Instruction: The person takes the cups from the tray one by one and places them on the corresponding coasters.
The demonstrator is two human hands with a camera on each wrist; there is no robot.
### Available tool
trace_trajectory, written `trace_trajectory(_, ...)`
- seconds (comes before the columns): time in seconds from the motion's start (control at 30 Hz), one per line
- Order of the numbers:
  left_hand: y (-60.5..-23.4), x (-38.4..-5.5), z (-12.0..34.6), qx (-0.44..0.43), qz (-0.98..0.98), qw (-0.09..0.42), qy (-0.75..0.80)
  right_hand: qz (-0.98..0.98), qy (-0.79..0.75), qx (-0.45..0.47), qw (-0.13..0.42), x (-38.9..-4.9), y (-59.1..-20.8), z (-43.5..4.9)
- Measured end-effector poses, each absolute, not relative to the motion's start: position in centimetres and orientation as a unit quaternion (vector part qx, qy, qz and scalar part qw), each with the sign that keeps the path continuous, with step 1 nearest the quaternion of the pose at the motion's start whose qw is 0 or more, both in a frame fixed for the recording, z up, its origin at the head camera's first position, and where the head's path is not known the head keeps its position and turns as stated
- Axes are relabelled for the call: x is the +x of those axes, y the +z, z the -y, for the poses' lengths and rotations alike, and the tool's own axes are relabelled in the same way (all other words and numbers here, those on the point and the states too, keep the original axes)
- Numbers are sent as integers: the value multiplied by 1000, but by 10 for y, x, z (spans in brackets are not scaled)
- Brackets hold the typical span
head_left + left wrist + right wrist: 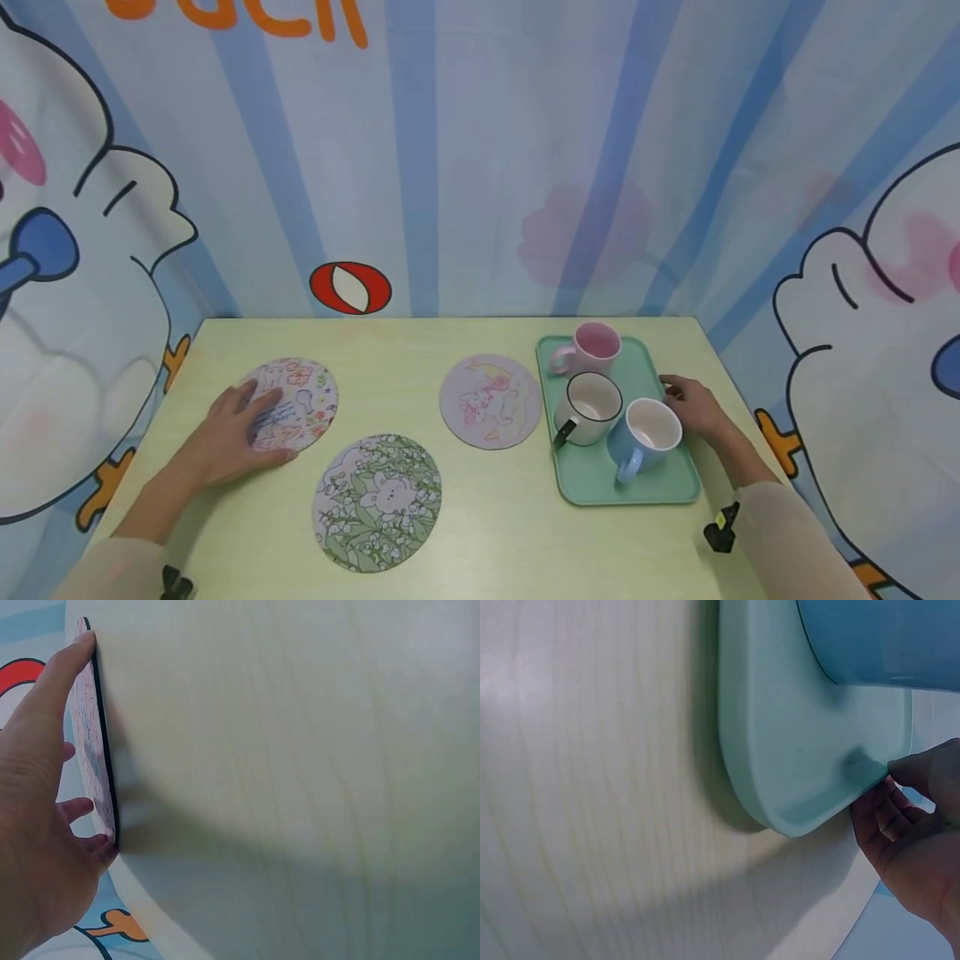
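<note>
Left side of the frame: I have the left hand (232,437) spread over a floral disc (307,400), thumb and fingertips at its rim; how hard they press I cannot tell. Right side: the right hand (697,407) pinches the rim of a green tray (675,483), thumb above, fingers beneath. On it stand a pink mug (588,364) at the far end, a white mug (596,429) in the middle and a blue mug (651,437) nearer. Leafy disc (378,504) lies lower centre, lilac disc (491,402) mid-frame, just beside the tray's left edge. My main worry is the one-sided hold — raise that rim alone and the tray would tip, sending loose mugs leftward. A shove left could ride over or push the lilac disc. White mug's dark handle reaches the left rim, so I judge it could snag. White and blue stand close; a jolt might knock them together. The floral disc is thin, so uneven finger pressure could skid it across the table (495,517).
</note>
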State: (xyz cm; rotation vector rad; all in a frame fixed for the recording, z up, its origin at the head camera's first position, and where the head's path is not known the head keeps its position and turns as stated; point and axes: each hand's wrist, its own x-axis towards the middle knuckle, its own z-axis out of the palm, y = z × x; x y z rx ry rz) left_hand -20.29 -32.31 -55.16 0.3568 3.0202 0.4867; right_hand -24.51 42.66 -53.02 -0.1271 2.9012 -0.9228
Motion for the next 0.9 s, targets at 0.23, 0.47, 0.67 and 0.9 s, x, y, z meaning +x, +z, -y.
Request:
trace_trajectory(0.23,-551,-208,313,106,-979,41,169,-948,-309,-50,55,-246,-528,-428)
trace_trajectory(0.47,-551,-213,306,103,-979,46,170,-948,-310,-50,57,-247,-530,-429)
trace_trajectory(0.67,-552,-216,299,107,-979,46,167,-947,-310,-50,61,-246,-531,-429)
trace_trajectory(0.9,-551,-222,287,139,-977,28,160,-945,-315,-44,71,-246,-532,-431)
